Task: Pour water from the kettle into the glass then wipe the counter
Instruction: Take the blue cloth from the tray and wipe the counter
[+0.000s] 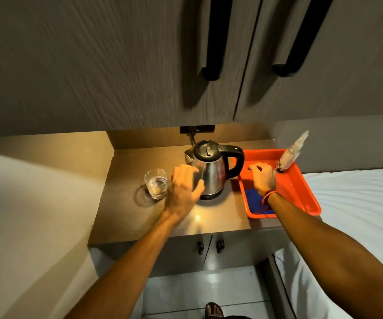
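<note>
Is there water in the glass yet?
Yes, partly. The glass stands upright on the counter with clear water in its lower part.

No readable text, labels or numbers anywhere in view.

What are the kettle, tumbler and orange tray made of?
Silver electric kettle: brushed stainless steel by its streaky reflections; black lid and handle look plastic. Short clear tumbler: glass, transparent with bright rim highlights. Orange rectangular tray: probably glossy moulded plastic.

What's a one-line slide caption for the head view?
Kettle upright on counter, glass holding water; left hand beside kettle, right hand over red tray.
</note>
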Demonstrator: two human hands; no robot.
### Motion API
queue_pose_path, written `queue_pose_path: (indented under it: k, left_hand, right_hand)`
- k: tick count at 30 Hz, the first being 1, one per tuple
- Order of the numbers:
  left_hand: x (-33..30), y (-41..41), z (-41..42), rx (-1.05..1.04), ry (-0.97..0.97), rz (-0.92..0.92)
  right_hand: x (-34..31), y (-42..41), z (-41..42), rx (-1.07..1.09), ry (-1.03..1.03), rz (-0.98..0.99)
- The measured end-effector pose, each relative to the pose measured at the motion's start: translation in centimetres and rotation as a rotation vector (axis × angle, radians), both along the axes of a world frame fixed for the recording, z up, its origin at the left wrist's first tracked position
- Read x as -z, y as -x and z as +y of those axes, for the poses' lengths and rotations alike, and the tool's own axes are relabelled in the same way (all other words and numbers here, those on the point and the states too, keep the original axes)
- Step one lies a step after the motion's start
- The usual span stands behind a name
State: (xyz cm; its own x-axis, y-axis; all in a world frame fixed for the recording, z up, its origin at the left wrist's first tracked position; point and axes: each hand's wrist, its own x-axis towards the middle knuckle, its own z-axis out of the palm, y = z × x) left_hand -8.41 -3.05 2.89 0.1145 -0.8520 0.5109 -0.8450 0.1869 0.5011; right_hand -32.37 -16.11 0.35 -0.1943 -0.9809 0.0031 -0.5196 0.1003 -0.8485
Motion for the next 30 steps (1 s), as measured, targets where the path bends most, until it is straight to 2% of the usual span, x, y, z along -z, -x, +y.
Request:
queue_pose_path:
  k: [4,6,10,13,16,18,19,23,25,27,30]
  left_hand:
    - [1.5,8.3,-1.0,0.324,-0.196,-0.132]
    - [2.3,11.5,-2.0,0.396,-0.301,-0.212]
    - [3.5,14.6,-3.6,0.471,-0.532,-0.412]
    - [4.3,15.2,-4.0,0.500,-0.578,-0.587]
    - [4.5,15.5,-3.8,0.487,-0.563,-0.557]
    - [4.3,15.3,-3.5,0.479,-0.493,-0.406]
    - [4.2,15.1,-3.4,0.464,-0.449,-0.260]
    - [3.9,14.2,-3.1,0.199,-0.440,0.682]
    - [3.1,13.7,-3.0,0.094,-0.513,0.995]
    - [4.2,9.0,-0.5,0.008,-0.490,1.184]
    - [6.0,6.4,1.4,-0.017,-0.461,1.167]
  right_hand:
    - [0.9,3.1,1.2,0.033,-0.248,0.350]
    - [1.8,4.2,1.6,0.106,-0.419,0.426]
    - [2.8,5.8,2.2,0.077,-0.524,0.325]
    - [3.1,6.3,2.1,-0.002,-0.519,0.144]
    - [3.6,6.8,1.9,0.002,-0.497,0.011]
    - [2.6,6.4,2.4,-0.005,-0.462,-0.065]
    - [1.6,6.0,2.9,-0.036,-0.424,-0.110]
    - [-2.7,4.1,4.5,-0.059,-0.156,-0.479]
    - [-3.2,3.5,4.9,-0.067,-0.129,-0.720]
    - [-2.6,-2.0,7.6,-0.213,-0.267,-0.839]
    - [-0.7,-4.1,9.0,-0.245,-0.301,-0.768]
